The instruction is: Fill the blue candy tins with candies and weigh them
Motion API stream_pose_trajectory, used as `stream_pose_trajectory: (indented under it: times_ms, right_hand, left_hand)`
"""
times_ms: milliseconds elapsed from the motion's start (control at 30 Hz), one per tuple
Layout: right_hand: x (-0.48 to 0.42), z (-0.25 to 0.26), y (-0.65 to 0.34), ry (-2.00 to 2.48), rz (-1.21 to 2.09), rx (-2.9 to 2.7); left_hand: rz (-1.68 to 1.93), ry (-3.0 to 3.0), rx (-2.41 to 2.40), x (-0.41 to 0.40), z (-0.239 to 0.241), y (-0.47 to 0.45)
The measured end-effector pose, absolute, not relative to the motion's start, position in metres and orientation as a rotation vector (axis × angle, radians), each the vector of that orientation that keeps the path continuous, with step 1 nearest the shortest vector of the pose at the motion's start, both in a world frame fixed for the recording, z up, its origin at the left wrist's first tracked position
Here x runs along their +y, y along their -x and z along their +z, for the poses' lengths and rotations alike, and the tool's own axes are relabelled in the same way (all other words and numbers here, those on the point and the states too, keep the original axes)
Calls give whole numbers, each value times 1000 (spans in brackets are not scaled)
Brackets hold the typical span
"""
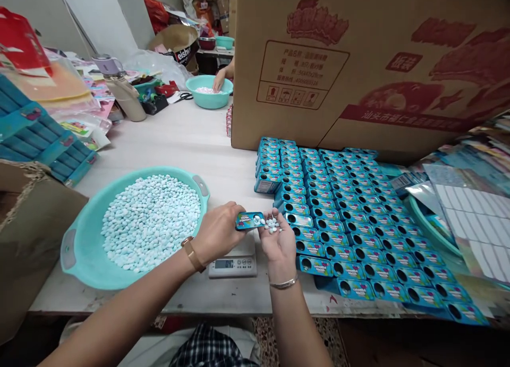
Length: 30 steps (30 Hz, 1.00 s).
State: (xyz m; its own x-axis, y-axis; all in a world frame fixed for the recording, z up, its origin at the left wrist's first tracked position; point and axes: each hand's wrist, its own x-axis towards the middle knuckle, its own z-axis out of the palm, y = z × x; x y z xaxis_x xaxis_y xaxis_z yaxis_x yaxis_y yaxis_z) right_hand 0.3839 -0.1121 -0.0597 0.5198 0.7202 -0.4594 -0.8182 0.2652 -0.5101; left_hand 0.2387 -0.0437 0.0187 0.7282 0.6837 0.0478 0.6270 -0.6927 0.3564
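My left hand (217, 231) grips a small blue candy tin (249, 220) on its side, held above a small digital scale (234, 264). My right hand (278, 239) is cupped palm up beside the tin's end, with several pale candies (271, 224) lying on its fingers. To the left a teal basin (85, 245) holds a heap of the same pale blue-white candies (151, 218). To the right, rows of identical blue tins (350, 213) with round holes cover the table.
A large cardboard box (366, 59) stands behind the tins. At the far end another person's hand (219, 80) reaches into a second teal bowl (209, 93). A bottle (121, 88), blue packaging (32, 133) and sticker sheets (474, 207) crowd the sides.
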Motion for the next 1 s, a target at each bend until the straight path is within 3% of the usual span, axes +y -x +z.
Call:
stream_pose_trajectory:
  times_ms: [200,367,667,1000]
  right_hand:
    - [-114,-54,-379,767,1066,219]
    - [-117,-45,-377,752,1065,317]
    - [-139,-42,-384,736,1066,129]
    - [-148,-39,-379,1090,910,-201]
  left_hand:
    - [246,-2528,1122,-49,-15,-222]
    - [183,-2483,1114,-55,-13,-205]
    - [854,-2098,1114,-74,35,-133]
    - [962,-1696,1456,-103,8,-76]
